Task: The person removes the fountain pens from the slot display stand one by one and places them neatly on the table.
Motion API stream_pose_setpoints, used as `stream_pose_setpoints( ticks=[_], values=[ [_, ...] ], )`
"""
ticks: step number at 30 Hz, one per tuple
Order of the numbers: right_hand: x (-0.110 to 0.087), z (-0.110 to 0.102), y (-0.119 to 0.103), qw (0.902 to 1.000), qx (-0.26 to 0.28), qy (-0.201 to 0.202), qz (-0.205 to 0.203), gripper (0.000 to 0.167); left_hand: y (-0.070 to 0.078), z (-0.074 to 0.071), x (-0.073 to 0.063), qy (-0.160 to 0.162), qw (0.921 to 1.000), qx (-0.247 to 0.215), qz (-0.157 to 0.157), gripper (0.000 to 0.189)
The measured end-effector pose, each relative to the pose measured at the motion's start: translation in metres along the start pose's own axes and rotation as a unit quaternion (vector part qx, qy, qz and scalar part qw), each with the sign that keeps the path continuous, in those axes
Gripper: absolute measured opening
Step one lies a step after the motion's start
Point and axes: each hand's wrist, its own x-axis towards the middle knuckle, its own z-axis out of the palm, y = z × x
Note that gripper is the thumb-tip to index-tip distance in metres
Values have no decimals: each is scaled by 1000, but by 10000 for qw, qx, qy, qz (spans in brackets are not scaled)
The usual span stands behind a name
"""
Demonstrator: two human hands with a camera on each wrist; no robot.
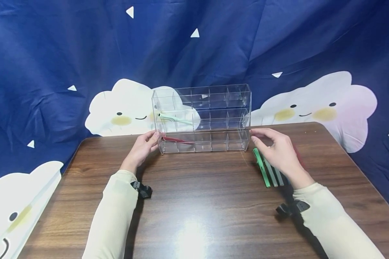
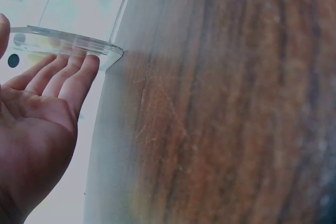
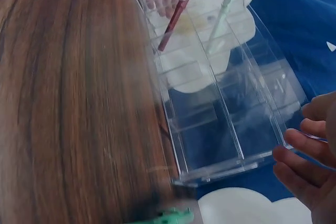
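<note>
A clear plastic organizer (image 1: 210, 141) with three tiers of small compartments stands upright on the table. A light green pen (image 1: 175, 118) leans in the leftmost part of the middle tier, and a red pen (image 1: 178, 140) in that of the bottom tier. My left hand (image 1: 142, 149) touches the organizer's left side; the left wrist view shows straight fingers (image 2: 73, 80) against the panel. By the lower right side is my right hand (image 1: 275, 149), its fingers (image 3: 302, 163) loosely bent. Whether they touch the panel I cannot tell.
Beneath and beside the right hand, a green pen (image 1: 262, 167) and greyish-green pens (image 1: 271, 174) lie on the wooden table (image 1: 194, 194). Something red (image 1: 299, 157) shows partly behind that hand. A blue curtain (image 1: 214, 43) with cloud faces hangs behind the table.
</note>
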Motion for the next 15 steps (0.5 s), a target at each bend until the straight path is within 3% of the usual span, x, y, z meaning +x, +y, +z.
stream_pose_setpoints(
  ticks=[7,15],
  values=[
    [10,16,-12,9994,89,-161,-301,25,1,-1,-1,28,9999,78,98,63],
    [16,35,-20,9981,169,-476,-365,24,-1,0,-2,56,9996,252,80,65]
  ],
)
